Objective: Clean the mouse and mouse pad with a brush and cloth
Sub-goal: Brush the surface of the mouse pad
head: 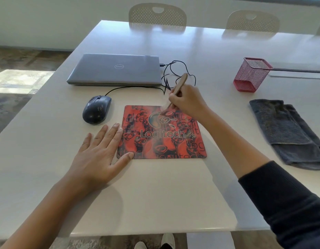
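Note:
A red patterned mouse pad [161, 141] lies flat on the white table. My left hand [100, 151] rests flat with fingers spread, its fingertips and thumb pressing on the pad's left edge. My right hand [187, 100] grips a wooden-handled brush [179, 85], whose blurred bristles touch the pad near its far edge. Some crumbs lie on the right part of the pad. A black wired mouse [96, 109] sits on the table just left of the pad's far corner. A folded dark grey cloth [288, 132] lies to the right, beyond my right arm.
A closed grey laptop [116, 69] sits behind the mouse, with the tangled black mouse cable [173, 72] at its right side. A red mesh pen holder [250, 74] stands at the far right. Two chairs [157, 15] face the table's far edge.

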